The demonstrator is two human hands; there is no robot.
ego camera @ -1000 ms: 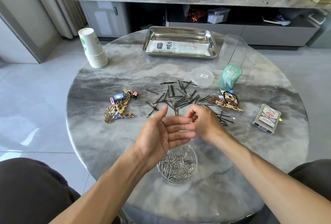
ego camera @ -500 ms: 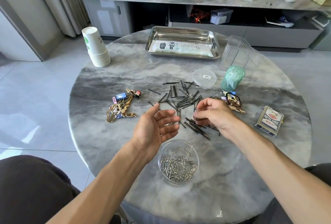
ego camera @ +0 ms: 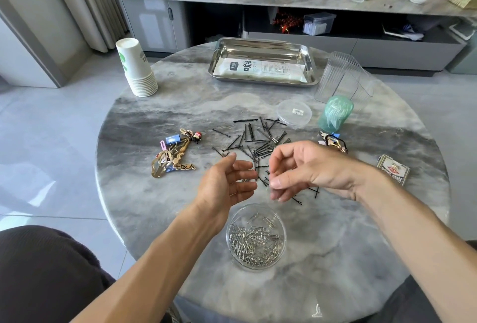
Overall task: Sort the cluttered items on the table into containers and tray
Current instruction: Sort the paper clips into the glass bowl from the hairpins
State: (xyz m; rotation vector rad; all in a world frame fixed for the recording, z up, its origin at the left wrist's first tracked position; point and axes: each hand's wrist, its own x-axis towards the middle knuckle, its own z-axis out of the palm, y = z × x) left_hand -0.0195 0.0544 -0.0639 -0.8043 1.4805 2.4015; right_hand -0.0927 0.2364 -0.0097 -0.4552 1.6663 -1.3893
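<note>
Black bobby pins [ego camera: 258, 141] lie scattered across the middle of the round marble table [ego camera: 335, 258]. Nearer to me stands a clear round bowl [ego camera: 284, 240] with silver paper clips in it. My left hand [ego camera: 224, 183] hovers open, palm turned inward, just left of the pins and above the bowl. My right hand [ego camera: 304, 167] hangs over the near pins with its fingers curled and its thumb close to the fingertips. I cannot see whether anything is between them. A steel tray [ego camera: 258, 41] with a white packet [ego camera: 263, 68] in it sits at the far side.
Decorative hair clips [ego camera: 173, 157] lie at the left and a stack of paper cups [ego camera: 135, 69] stands at the far left. On the right are a clear lid [ego camera: 294, 113], a green object [ego camera: 335, 113], clear plastic containers [ego camera: 340, 74], hair ties [ego camera: 333, 141] and a card box [ego camera: 393, 170].
My right hand raked some pins toward me, then lifted off the table and came nearer the bowl. My left hand stayed open and shifted slightly left.
</note>
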